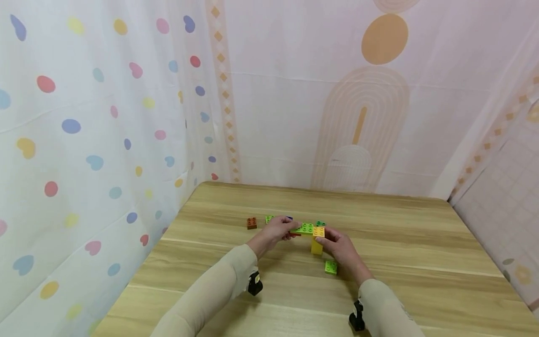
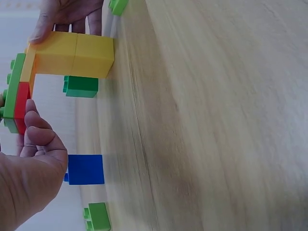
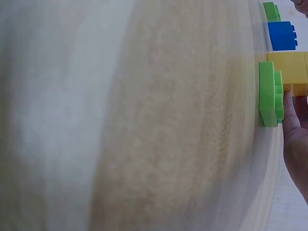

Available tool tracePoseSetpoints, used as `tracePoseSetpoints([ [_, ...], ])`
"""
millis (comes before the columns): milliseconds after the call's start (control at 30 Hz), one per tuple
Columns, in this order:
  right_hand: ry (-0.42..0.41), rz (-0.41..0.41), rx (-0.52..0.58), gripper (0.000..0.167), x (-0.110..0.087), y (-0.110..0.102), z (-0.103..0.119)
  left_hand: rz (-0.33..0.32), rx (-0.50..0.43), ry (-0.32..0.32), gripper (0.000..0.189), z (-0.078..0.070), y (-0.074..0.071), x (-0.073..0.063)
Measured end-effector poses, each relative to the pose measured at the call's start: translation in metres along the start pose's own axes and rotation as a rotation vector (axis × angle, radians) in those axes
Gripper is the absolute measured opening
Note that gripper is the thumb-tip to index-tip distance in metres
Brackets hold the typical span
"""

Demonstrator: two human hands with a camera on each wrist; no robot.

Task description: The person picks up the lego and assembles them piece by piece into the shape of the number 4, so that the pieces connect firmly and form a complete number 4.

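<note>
My left hand (image 1: 275, 231) pinches a long light green brick (image 1: 306, 228) and a red brick (image 2: 21, 103) under it, thumb above and fingers below. These two stick out sideways from the top of a tower of stacked yellow bricks (image 1: 317, 245). The tower's lower end is at the tabletop; whether it touches is hard to tell. My right hand (image 1: 343, 248) grips the tower from the right, with the thumb on its near side and fingers behind. A light green brick (image 1: 331, 267) lies just in front of the right hand.
Behind the hands stand a brown brick (image 1: 251, 223), a small light green brick (image 1: 269, 218), a blue brick (image 2: 85, 169) and a dark green brick (image 1: 321, 223). The wooden table (image 1: 421, 243) meets patterned curtains (image 1: 286, 131) at its back edge.
</note>
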State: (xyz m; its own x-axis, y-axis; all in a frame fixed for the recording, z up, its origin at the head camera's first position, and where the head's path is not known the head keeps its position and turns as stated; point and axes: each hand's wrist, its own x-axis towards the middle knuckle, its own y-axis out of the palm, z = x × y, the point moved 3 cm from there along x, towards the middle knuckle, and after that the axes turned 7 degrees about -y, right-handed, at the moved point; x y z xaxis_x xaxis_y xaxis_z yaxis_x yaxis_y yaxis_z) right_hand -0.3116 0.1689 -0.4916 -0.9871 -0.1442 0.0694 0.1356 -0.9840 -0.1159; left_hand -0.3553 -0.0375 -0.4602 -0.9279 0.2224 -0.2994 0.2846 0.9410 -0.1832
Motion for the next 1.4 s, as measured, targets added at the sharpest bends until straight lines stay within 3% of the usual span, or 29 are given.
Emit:
tracePoseSetpoints([
  [600, -0.023, 0.008, -0.028, 0.050, -0.0005, -0.0007, -0.0005, 0.009, 0.027, -0.005, 0.026, -0.0045, 0.0002, 0.0005],
  [867, 0.007, 0.004, -0.017, 0.052, -0.0025, -0.0006, 0.0040, 0.008, 0.027, -0.009, 0.026, -0.0044, 0.0000, -0.0018],
  [1200, -0.052, -0.002, -0.025, 0.044, -0.0023, 0.0020, 0.0044, 0.011, 0.019, -0.021, 0.028, -0.0044, -0.0011, 0.0002],
  [1400, -0.048, -0.009, -0.018, 0.045, -0.0033, 0.0033, 0.0026, 0.020, 0.042, 0.009, 0.028, -0.0010, -0.0015, -0.0004],
])
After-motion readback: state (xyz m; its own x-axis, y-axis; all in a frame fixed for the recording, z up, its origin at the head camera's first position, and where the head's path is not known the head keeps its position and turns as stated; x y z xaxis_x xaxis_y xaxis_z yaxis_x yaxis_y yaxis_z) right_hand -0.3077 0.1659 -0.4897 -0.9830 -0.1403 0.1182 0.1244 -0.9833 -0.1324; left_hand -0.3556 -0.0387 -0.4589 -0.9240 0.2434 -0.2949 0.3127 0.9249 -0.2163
